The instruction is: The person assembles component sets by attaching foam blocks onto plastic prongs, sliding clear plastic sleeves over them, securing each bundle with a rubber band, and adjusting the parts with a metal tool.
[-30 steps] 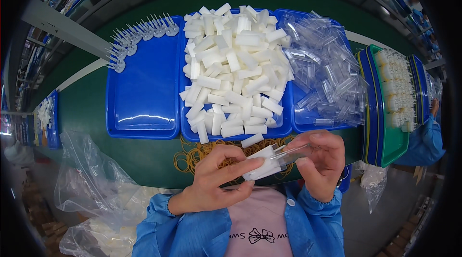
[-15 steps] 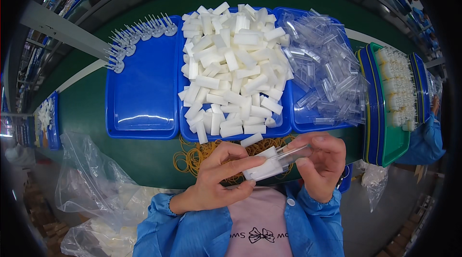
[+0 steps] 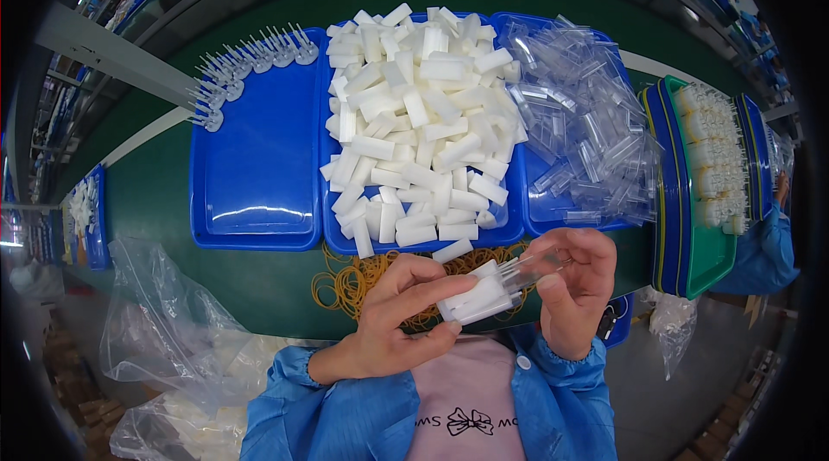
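Both hands work just above the near edge of the green table, close to the chest. Left hand closes thumb and fingers around a small stack of white blocks, pinching it from the underside and the near side, wrist low. Right hand pinches a clear plastic sleeve at its far end, fingers curled, the sleeve's open mouth meeting the top of the stack; how far the blocks sit inside I cannot tell, the plastic being see-through and partly behind fingertips. Judgement on doing this step well: keep the blocks squared and flush in the left pinch so that no edge catches the sleeve mouth; hold the sleeve lightly at its sides so the mouth stays open and not flattened; line up the long axes of both before pushing; move the left thumb back as the stack enters, or it blocks the way. Beyond the grip, away from the body, lies a loose heap of rubber bands on the table, then a blue tray piled with more white blocks. To the right of that, a second blue tray holds a heap of clear sleeves; to the left, a mostly bare blue tray with small white pronged pieces along its far rim. Crumpled clear bags hang left of the left forearm.
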A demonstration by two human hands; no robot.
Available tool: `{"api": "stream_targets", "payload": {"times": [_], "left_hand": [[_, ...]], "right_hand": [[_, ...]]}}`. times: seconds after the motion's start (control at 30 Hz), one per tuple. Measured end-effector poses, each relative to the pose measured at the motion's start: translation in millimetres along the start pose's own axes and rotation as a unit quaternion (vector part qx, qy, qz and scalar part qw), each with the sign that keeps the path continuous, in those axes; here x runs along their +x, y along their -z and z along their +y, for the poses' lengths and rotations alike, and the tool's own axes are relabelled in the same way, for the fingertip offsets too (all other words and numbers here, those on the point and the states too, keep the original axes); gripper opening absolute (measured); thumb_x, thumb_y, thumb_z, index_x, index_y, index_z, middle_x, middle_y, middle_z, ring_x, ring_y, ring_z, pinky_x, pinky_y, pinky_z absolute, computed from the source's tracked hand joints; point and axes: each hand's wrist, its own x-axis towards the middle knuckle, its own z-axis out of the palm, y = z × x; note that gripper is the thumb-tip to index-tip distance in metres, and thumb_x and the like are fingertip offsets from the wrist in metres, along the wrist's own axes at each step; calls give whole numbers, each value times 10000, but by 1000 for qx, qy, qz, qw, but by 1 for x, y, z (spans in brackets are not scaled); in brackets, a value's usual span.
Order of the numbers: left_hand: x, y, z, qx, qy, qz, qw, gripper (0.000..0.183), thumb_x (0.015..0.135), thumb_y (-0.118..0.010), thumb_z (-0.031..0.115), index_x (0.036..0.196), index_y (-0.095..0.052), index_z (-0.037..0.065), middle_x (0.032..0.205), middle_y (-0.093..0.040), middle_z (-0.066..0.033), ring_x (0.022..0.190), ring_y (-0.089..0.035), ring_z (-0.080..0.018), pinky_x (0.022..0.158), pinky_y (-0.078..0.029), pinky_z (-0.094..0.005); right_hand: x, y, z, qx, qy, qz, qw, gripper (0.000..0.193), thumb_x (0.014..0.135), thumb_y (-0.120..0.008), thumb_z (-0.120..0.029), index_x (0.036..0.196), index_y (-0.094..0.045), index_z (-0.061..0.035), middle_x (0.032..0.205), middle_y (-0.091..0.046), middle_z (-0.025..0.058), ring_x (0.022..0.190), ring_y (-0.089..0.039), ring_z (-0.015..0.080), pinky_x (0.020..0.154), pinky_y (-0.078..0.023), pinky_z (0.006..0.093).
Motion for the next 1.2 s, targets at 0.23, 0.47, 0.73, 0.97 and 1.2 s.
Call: {"api": "stream_targets", "payload": {"times": [0.23,0.47,0.73,0.97,1.2], "left_hand": [[-2,-1,-1,-8,2,5,1000,494,648,-672,7,1140,-625,17,973,-472,-103,830,-511,-187,678,-443,-274],[-3,-2,2,39,-24,30,998,497,615,-658,-7,1111,-647,28,927,-495,-100,794,-524,-191,646,-456,-275],[-3,2,2,117,-73,62,988,459,586,-673,20,1044,-675,36,920,-522,-103,806,-539,-205,659,-468,-288],[-7,-1,-1,75,-34,132,988,492,615,-702,-1,1100,-621,7,1061,-500,-136,914,-536,-206,768,-462,-298],[-12,0,-23,-246,69,81,963,456,734,-733,17,1151,-553,-24,1218,-455,-149,1027,-530,-188,890,-451,-313]], "right_hand": [[2,3,-3,12,-43,-11,999,473,807,-628,19,1218,-394,18,1073,-555,205,937,-603,225,819,-514,335],[6,1,-12,-19,-59,-51,997,425,796,-566,84,1192,-412,57,1070,-554,204,981,-589,227,856,-508,332],[8,16,-5,-120,-12,-96,988,271,825,-612,-80,1053,-574,61,1072,-555,164,971,-559,210,845,-459,338],[9,13,-2,-167,-21,-55,984,218,792,-661,-110,969,-610,6,962,-622,114,1007,-523,264,947,-361,401],[6,9,-8,-241,45,-10,969,177,745,-707,-131,871,-633,-30,892,-646,81,1041,-508,267,995,-298,479]]}}
